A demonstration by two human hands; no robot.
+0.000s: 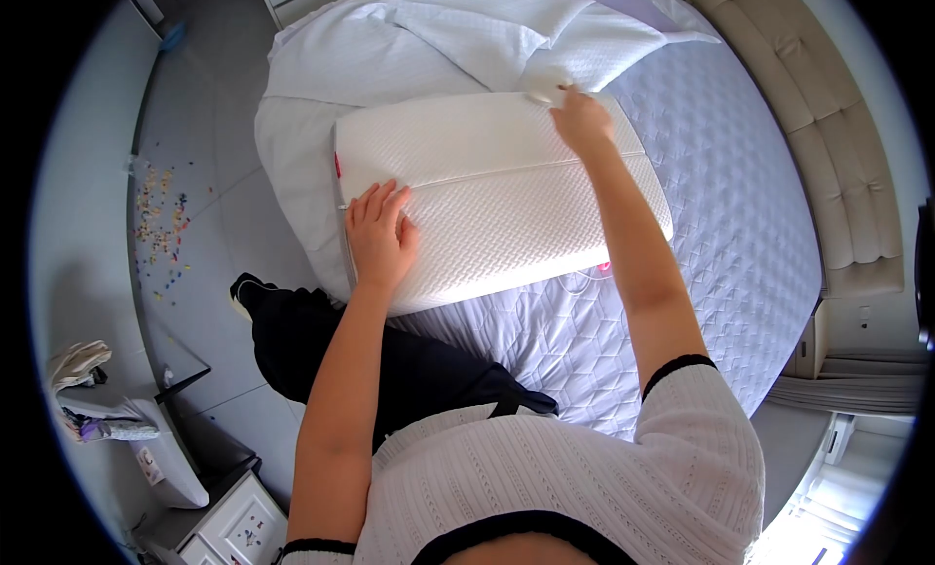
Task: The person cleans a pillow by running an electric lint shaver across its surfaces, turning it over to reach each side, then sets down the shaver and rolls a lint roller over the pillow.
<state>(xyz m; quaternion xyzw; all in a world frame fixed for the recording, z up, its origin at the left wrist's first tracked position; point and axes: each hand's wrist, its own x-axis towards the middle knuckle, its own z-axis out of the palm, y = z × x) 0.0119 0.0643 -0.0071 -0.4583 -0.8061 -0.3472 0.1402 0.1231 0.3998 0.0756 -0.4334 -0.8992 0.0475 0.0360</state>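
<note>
The white pillow (506,219) lies flat on the bed in mid-view, a seam (502,174) running across it from about 9 o'clock to 3; it is broad and looks soft, so it would probably give under pressure and slide if only one side were worked. The left hand (382,236) rests palm down near the pillow's 8 o'clock edge, fingers spread and gripping nothing; that is a good anchor, best kept flat and firm without digging in. The right hand (584,125) is closed round a pale rounded object (544,84) at the pillow's 1 o'clock edge; both are blurred, so I cannot tell what the object is or whether it touches the cover. Light, even passes would suit this surface, I judge, with the left hand moved nearer whenever the cloth bunches; at that far edge, the reach is long, so turning the pillow may serve better than stretching. Just beyond, the rumpled white sheet (438,54) spreads from 9 o'clock to 12, its folds liable to catch; a thin pale cord (582,279) lies at 5 o'clock on the quilted mattress cover (726,185), worth keeping clear of the working arm.
</note>
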